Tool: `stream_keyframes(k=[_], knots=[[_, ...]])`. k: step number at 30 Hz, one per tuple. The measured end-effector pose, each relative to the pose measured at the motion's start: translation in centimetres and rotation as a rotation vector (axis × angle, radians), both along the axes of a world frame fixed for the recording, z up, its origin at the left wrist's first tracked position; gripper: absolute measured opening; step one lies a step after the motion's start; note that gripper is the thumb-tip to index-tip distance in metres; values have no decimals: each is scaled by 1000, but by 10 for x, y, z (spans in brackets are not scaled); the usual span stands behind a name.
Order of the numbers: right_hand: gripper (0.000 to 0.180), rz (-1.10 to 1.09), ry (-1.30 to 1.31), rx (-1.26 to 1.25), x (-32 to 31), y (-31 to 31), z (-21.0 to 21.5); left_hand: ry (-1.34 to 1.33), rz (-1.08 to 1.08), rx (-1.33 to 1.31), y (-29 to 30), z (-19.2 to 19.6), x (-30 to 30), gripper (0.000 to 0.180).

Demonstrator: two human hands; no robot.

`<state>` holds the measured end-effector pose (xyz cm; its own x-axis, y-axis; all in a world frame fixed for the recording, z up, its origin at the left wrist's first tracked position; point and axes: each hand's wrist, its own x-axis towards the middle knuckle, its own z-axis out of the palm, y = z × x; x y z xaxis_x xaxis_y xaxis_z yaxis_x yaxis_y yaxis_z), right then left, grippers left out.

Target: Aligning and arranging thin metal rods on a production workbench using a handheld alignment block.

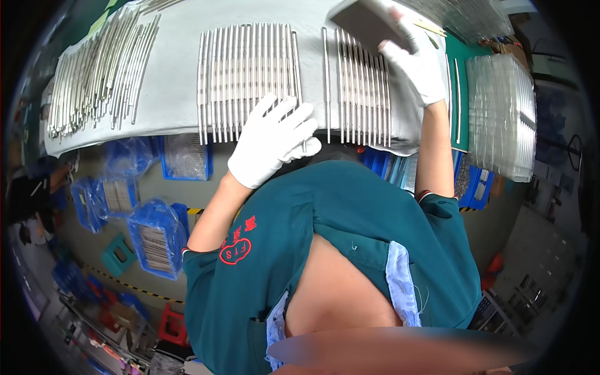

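My left hand (272, 142), in a white glove, reaches over the near ends of a row of slim metal rods (228, 81). Its fingers fan over the row's right end, and the thumb and forefinger close around the lower end of one slightly slanted metal rod (296, 72). My right hand (415, 69), also gloved in white, grips a dark grey flat rectangular block (369, 24) by its right end, raised above the far side of the table. Below the block lies a second row of rods (365, 100), with one single rod (327, 87) apart on its left.
A grey cloth (172, 75) covers the table. Many loose rods (103, 78) lie at the left. Clear plastic trays (500, 115) are stacked at the right, beside two rods on a green surface (461, 87). Blue crates (156, 240) and a green stool (117, 251) stand on the floor.
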<state>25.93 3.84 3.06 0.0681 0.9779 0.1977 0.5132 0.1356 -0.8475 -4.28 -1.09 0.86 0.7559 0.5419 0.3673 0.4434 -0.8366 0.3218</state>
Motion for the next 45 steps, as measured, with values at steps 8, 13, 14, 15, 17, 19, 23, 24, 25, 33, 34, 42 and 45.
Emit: stream_keyframes(k=[8, 13, 14, 15, 17, 19, 23, 24, 25, 33, 34, 42, 45], knots=[[70, -460, 49, 360, 30, 17, -62, 69, 26, 23, -2, -6, -1, 42], [53, -609, -215, 137, -2, 5, -37, 152, 86, -51, -3, -6, -2, 42], [54, -611, -252, 174, -2, 4, -35, 154, 78, -51, -3, -6, -2, 42], [53, -647, -232, -6, 1, 4, -36, 161, 102, -28, -3, -7, -3, 42], [51, -652, -316, 224, 8, 6, -51, 184, 133, -48, -3, -4, 0, 44], [52, -643, -188, 86, 14, 7, -58, 171, 143, -46, -4, -7, 1, 46], [52, -654, -198, 63, 4, 5, -44, 112, 134, 8, -3, -6, -1, 51], [52, -657, -197, 63, 5, 6, -46, 113, 131, 9, -2, -4, -2, 51], [52, -640, -194, 108, 5, 9, -45, 126, 127, 17, -2, -2, -2, 53], [54, -603, -21, 101, 5, 9, -49, 240, -28, -32, 6, 9, 19, 63], [54, -595, 16, 98, 4, 9, -48, 230, -67, -33, 6, 9, 23, 63], [55, -569, 192, 84, 4, 15, -53, 204, -213, -47, 9, -1, 43, 67], [52, -598, 78, 98, 12, 18, -65, 227, -198, -44, 8, -1, 35, 65]])
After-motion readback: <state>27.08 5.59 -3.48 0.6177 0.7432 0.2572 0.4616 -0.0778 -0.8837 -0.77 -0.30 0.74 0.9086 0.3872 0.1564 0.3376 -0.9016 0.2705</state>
